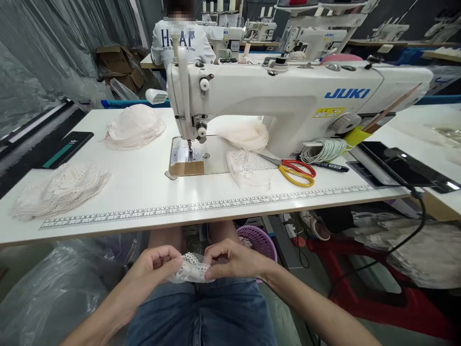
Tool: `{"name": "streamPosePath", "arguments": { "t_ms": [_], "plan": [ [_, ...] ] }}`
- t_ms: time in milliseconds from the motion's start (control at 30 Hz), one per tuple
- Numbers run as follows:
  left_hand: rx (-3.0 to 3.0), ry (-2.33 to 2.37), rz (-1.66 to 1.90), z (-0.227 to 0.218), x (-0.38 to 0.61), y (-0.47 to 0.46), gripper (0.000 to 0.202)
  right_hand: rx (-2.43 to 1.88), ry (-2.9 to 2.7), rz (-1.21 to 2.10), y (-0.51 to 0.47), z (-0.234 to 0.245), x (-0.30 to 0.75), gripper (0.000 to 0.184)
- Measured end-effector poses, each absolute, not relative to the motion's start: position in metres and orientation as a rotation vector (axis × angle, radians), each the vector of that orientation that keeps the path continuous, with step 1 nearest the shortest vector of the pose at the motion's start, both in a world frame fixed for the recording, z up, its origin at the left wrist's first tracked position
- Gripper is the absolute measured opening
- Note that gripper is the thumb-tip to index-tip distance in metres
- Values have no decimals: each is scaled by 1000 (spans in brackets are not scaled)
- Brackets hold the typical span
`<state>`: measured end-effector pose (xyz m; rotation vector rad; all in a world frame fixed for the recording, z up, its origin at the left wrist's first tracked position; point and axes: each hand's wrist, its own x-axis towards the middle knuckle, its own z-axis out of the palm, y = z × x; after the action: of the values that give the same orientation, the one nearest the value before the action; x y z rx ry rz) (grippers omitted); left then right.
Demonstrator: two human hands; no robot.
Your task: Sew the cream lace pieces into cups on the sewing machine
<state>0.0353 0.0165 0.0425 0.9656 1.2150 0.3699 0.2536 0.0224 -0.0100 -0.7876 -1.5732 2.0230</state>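
At lower centre, the left hand [154, 265] and right hand [233, 259] pinch a white lace piece [192, 270], partly hiding its two ends.

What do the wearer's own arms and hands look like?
Left hand and right hand are bare: no gloves, rings or watch visible. Forearms show no sleeves, cables or markings. Below them, blue denim shorts.
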Motion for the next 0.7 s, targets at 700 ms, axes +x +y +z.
{"name": "streamPosePath", "arguments": {
  "t_ms": [700],
  "plan": [
    [1088,1221,110,41,136,44,29,-844,-1192,1993,-4,-44,336,33]
  ]
}}
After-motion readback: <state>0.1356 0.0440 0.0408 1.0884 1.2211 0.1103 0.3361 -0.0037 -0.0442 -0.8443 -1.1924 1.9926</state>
